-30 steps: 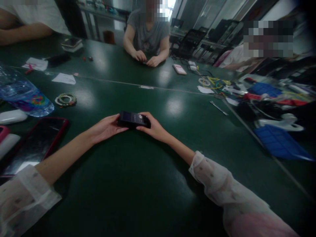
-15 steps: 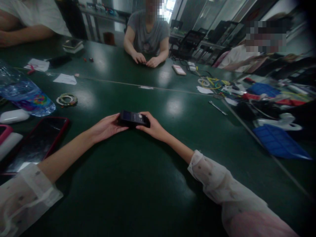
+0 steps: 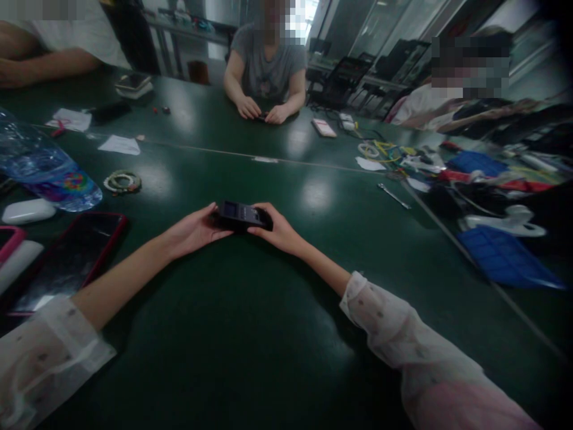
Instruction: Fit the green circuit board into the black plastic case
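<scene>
A small black handheld device (image 3: 245,217) with a screen at its left end and light-marked buttons is held low over the green table (image 3: 233,334). My left hand (image 3: 193,232) grips its left end, thumb on the near upper edge and fingers at the side and below. Around its right end my right hand (image 3: 281,232) is closed, with fingers on the far and near sides. The underside of the device is hidden, and I cannot tell whether it touches the table.
To the left lie a red-edged phone (image 3: 74,257), a white case (image 3: 29,211), a water bottle (image 3: 45,164) and bracelets (image 3: 122,181). On the right are a wrench (image 3: 394,196), a blue tray (image 3: 508,257) and tangled cables. A person (image 3: 267,65) sits opposite; others sit at both sides.
My hands and the device stay in nearly the same place. Across the table the person's hands have shifted slightly around a small dark object, and the person at right has moved a little left.
</scene>
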`<action>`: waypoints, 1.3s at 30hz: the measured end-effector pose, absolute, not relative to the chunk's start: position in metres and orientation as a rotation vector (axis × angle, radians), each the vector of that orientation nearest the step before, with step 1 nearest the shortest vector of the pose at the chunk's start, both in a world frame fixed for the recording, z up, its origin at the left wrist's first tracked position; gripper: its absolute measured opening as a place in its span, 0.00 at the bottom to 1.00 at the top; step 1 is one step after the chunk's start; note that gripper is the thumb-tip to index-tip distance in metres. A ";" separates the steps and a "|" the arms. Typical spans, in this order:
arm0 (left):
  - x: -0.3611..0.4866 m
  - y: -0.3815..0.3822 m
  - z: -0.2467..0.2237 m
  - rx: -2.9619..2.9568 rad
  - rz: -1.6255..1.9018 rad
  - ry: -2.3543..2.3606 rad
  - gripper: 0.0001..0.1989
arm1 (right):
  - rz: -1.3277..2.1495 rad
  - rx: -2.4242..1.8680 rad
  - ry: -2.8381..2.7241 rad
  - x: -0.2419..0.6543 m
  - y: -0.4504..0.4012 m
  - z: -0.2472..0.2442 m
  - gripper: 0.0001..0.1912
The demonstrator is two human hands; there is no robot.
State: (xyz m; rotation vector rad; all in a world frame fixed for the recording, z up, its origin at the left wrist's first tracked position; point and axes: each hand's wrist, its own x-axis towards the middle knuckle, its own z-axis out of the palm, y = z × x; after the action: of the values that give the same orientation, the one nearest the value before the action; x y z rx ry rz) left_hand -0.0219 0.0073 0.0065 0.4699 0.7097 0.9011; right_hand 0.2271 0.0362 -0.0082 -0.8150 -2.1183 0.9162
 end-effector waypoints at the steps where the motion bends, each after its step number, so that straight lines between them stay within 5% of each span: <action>1: -0.022 0.007 0.006 0.467 0.898 0.703 0.17 | 0.918 -0.814 -2.115 0.227 0.036 -0.008 0.25; 26: -0.021 0.006 0.011 0.445 0.914 0.720 0.10 | 1.345 -0.984 -1.510 0.239 0.056 -0.013 0.32; 39: -0.019 0.004 0.015 0.464 0.899 0.762 0.13 | 0.772 -1.132 -1.687 0.240 0.051 -0.018 0.28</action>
State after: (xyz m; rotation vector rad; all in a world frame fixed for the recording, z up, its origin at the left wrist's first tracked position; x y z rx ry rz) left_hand -0.0191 0.0040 0.0153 0.4643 0.7624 0.8988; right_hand 0.2404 0.0508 -0.0184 -1.1322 -1.6871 0.7720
